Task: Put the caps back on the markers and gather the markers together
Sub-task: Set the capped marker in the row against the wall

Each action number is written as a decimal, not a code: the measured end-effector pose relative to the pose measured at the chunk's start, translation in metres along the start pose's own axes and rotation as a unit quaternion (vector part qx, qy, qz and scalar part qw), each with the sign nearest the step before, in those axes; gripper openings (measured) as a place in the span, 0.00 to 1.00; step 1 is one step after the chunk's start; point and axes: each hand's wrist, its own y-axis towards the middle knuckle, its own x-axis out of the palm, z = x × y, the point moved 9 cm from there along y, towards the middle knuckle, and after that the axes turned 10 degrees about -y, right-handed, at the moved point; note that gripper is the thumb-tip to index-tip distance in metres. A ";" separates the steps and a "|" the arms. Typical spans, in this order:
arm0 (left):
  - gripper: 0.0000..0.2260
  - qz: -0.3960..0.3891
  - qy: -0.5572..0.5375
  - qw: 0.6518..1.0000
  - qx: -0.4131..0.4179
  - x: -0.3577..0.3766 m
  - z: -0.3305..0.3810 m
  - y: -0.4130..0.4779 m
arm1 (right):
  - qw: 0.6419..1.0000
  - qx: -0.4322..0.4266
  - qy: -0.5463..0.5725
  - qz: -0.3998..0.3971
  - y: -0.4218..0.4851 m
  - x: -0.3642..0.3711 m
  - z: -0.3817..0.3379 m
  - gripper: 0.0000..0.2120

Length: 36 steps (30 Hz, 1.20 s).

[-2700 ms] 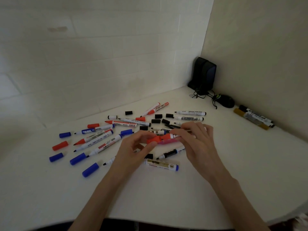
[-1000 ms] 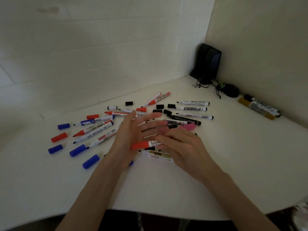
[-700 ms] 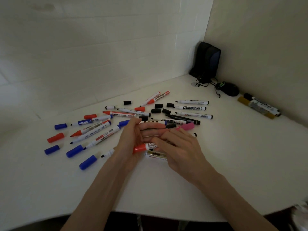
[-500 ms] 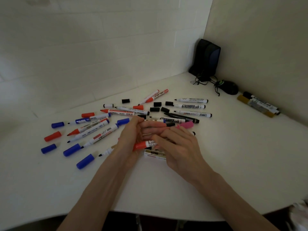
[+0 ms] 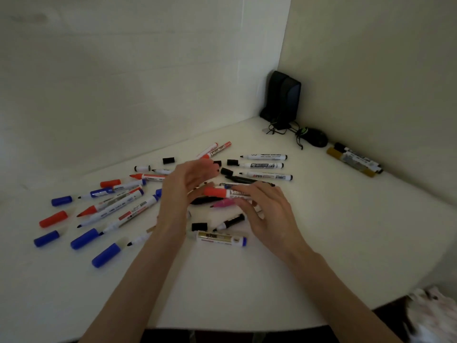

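Many markers and loose caps lie spread over the white table [image 5: 321,243]. My right hand [image 5: 268,215] grips the white barrel of a red-capped marker [image 5: 217,192] just above a pink marker [image 5: 222,203] and a black marker [image 5: 204,200]. To the left of the red cap is my left hand [image 5: 184,191], open, fingers spread, holding nothing. Uncapped blue and red markers [image 5: 116,206] lie at the left, with blue caps [image 5: 85,241] and a red cap [image 5: 53,219]. Three uncapped black markers [image 5: 265,166] and black caps [image 5: 232,162] lie behind my hands. A gold-labelled marker [image 5: 220,238] lies nearest me.
A black speaker [image 5: 284,100] stands in the far corner with cables and a black mouse [image 5: 316,137] beside it. A small bundle of markers [image 5: 353,161] lies along the right wall. Patterned cloth [image 5: 432,315] shows below the table's front right edge.
My left hand has come off the red cap and opened. The right hand has lifted the red-capped marker slightly away from me.
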 end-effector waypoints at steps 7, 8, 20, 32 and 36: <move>0.13 -0.132 0.169 0.966 0.147 0.023 -0.009 -0.019 | 0.972 0.220 -0.084 0.005 -0.003 -0.026 0.117 0.13; 0.14 -0.161 0.204 0.952 0.160 0.033 -0.013 -0.020 | 0.965 0.248 -0.079 0.012 -0.005 -0.032 0.132 0.10; 0.09 -0.247 0.449 0.834 0.203 0.106 -0.082 -0.016 | 0.889 0.402 -0.219 -0.018 -0.026 -0.067 0.276 0.10; 0.05 -0.285 0.542 0.744 0.266 0.124 -0.102 -0.017 | 0.877 0.380 -0.292 0.008 -0.021 -0.069 0.310 0.12; 0.05 -0.287 0.540 0.745 0.267 0.125 -0.100 -0.018 | 0.877 0.380 -0.295 0.017 -0.017 -0.072 0.312 0.10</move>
